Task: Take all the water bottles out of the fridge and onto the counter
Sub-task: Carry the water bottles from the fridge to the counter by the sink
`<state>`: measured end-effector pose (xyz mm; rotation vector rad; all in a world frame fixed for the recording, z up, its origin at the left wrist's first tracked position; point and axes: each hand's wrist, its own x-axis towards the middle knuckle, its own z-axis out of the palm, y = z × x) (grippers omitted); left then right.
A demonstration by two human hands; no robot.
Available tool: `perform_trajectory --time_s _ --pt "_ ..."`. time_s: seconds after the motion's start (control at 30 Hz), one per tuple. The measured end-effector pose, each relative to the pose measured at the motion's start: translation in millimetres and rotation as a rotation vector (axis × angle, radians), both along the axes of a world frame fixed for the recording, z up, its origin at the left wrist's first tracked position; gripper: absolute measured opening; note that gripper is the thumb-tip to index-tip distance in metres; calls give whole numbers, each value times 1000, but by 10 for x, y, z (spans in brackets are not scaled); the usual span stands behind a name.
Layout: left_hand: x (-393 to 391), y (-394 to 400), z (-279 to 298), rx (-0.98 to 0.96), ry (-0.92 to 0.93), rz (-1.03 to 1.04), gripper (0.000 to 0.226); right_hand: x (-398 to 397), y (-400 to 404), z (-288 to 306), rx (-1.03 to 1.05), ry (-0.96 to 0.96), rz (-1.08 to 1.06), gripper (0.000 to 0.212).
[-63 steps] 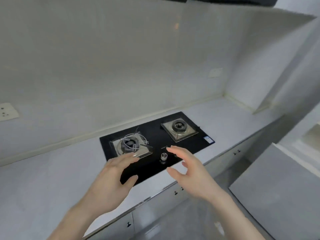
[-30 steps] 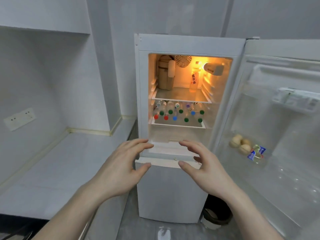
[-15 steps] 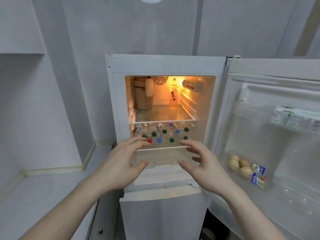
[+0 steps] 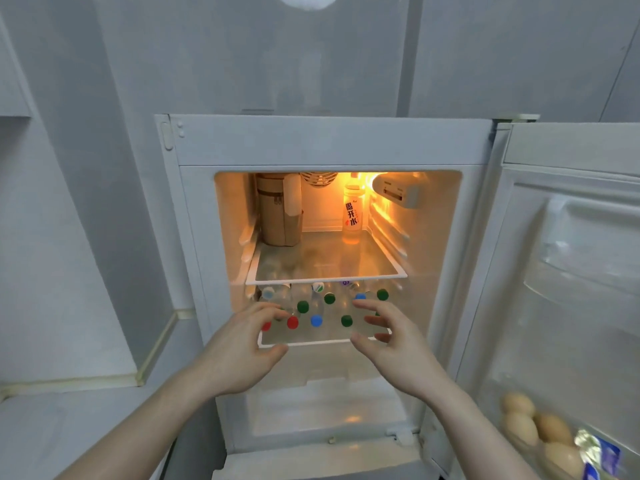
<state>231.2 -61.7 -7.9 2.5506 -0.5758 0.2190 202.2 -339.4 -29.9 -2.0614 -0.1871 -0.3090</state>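
The white fridge (image 4: 332,140) stands open with its inside lit. Several water bottles (image 4: 316,321) with red, blue and green caps stand on its lower glass shelf (image 4: 311,342). One taller bottle with an orange label (image 4: 352,214) stands at the back of the upper shelf (image 4: 325,271). My left hand (image 4: 239,351) and my right hand (image 4: 394,348) hover just in front of the lower shelf, fingers spread and holding nothing. The grey counter (image 4: 69,431) lies at the lower left.
The fridge door (image 4: 568,271) swings open on the right, with eggs (image 4: 533,431) and a small packet (image 4: 599,455) in its lower rack. A tan case (image 4: 277,209) stands on the upper shelf's left. A wall corner borders the counter on the left.
The view swung from the stove to the fridge and then drew closer. Both hands moved forward and up toward the lower shelf of bottles.
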Motion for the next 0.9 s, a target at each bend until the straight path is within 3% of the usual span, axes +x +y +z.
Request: perform_trajectory --time_s 0.23,0.43,0.53,0.67,0.9 --pt "714 -253 -95 -65 58 110 45 1151 -115 121 83 -43 -45 58" --pt "1121 -258 -348 -138 227 228 45 2255 -27 287 185 -71 -236 75" --pt "1297 -256 -504 -144 319 290 55 2789 -58 276 202 -55 -307 79" --pt "1451 -304 -663 -323 396 369 81 3369 -86 265 230 14 -414 91" --pt "1685 -318 -807 -452 393 521 87 4123 -139 164 156 4 -486 112"
